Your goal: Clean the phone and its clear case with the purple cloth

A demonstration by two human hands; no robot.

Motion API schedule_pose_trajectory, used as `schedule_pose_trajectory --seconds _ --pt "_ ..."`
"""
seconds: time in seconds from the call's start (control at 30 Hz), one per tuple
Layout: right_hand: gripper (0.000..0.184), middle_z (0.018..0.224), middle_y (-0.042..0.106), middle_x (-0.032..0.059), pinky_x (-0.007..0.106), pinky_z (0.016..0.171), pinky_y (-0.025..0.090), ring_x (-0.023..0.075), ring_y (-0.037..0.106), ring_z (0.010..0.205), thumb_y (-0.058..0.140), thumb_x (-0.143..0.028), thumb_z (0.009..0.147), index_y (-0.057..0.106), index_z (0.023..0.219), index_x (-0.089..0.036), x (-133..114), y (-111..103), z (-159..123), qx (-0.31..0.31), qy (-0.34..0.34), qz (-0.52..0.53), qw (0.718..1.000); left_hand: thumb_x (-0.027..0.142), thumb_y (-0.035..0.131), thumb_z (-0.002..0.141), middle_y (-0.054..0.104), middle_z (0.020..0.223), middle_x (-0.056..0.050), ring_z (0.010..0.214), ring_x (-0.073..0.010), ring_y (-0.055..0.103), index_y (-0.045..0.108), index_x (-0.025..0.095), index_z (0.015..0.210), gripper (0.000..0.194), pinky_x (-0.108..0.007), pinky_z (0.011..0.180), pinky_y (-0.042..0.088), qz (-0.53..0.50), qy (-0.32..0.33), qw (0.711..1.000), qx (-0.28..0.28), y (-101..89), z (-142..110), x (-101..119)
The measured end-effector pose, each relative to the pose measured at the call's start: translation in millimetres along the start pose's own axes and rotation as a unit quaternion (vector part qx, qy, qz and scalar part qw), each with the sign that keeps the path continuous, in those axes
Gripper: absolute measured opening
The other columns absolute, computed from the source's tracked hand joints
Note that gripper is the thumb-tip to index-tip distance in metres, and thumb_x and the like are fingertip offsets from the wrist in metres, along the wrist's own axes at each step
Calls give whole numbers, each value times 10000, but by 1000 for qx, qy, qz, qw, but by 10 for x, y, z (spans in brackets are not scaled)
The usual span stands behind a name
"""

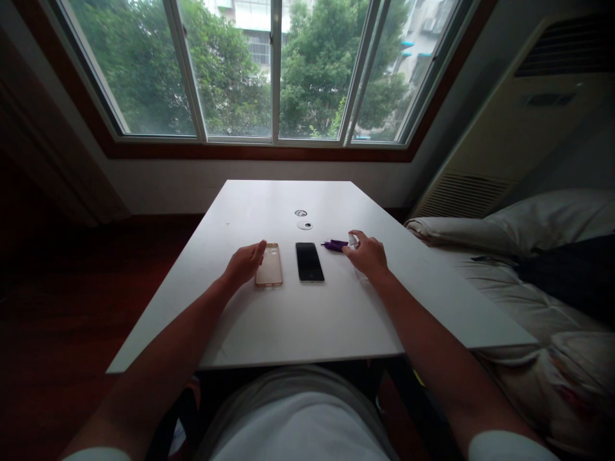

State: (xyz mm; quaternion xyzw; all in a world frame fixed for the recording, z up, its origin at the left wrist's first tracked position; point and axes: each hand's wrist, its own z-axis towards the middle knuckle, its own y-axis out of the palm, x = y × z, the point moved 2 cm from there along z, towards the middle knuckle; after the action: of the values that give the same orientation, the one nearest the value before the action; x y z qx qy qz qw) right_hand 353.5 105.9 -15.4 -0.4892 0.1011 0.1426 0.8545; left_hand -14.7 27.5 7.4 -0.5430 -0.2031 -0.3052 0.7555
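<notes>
A black phone [309,261] lies face up in the middle of the white table [298,320]. To its left lies a tan, see-through phone case [270,265]. My left hand [246,262] rests at the case's left edge, fingers together and stretched toward it, holding nothing. My right hand [367,253] sits to the right of the phone. Its fingers curl round a small whitish item at the end of a purple object [335,244] that lies on the table.
Two round cable-hole covers [303,219] sit farther back on the table. A bed with a white pillow [542,224] and a dark cloth stands close on the right. A wide window fills the far wall, and dark floor lies to the left.
</notes>
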Motion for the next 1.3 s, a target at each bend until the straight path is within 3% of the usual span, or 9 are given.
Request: schedule_pose_trajectory --seconds 0.13,0.33,0.53,0.8,0.93,1.1,1.2,1.3 --pt "466 804 645 69 376 821 412 253 573 794 655 -411 780 662 1217 -250 -7 -6 -4 7 3 9 1000 629 251 1011 610 629 -17 607 -175 547 533 204 633 635 -294 618 355 -7 -2 1000 -1 10 2 -23" --pt "526 794 636 77 404 841 396 274 563 818 621 -402 812 613 1316 -251 -36 -29 -23 26 0 -12 1000 640 257 1005 616 635 -17 613 -176 555 537 205 635 637 -299 629 359 -9 -4 1000 1 10 5 -39" --pt "437 779 627 81 407 849 378 282 550 830 612 -377 810 648 1223 -237 -49 -57 -25 58 6 -23 998 643 248 1006 616 638 -16 616 -175 553 535 202 634 645 -300 619 343 -4 -6 1000 1 1 -2 -33" --pt "512 762 629 58 417 840 391 269 546 795 621 -377 815 619 1306 -233 8 -53 -46 61 13 0 998 629 252 1016 607 650 -6 618 -162 549 533 194 657 629 -285 621 350 -2 0 1000 -2 -17 -7 7" --pt "540 800 627 34 448 954 403 253 571 855 609 -365 864 562 1385 -231 -48 -104 -80 110 -76 59 989 595 276 1027 620 699 -5 648 -159 557 539 197 725 564 -282 637 363 -6 11 1000 11 -34 3 30" --pt "581 1117 655 132 501 1111 361 300 567 1126 657 -491 885 561 1337 -138 -338 -160 -174 152 -197 105 963 561 378 1015 635 769 -13 701 -163 569 577 202 848 443 -278 668 401 -13 30 999 39 -33 14 42" --pt "436 1220 649 134 508 1157 339 313 516 1287 671 -485 899 633 1202 -174 -587 -163 -268 136 -272 122 945 536 453 995 661 844 -29 755 -173 594 614 199 956 375 -282 689 429 -15 52 998 43 -7 -17 81" --pt "413 1174 676 94 512 1162 351 300 471 1363 625 -382 955 592 1331 -213 -810 -147 -381 91 -347 129 924 518 514 977 682 904 -43 783 -172 610 627 195 981 342 -285 710 449 -7 96 994 45 36 -74 170"
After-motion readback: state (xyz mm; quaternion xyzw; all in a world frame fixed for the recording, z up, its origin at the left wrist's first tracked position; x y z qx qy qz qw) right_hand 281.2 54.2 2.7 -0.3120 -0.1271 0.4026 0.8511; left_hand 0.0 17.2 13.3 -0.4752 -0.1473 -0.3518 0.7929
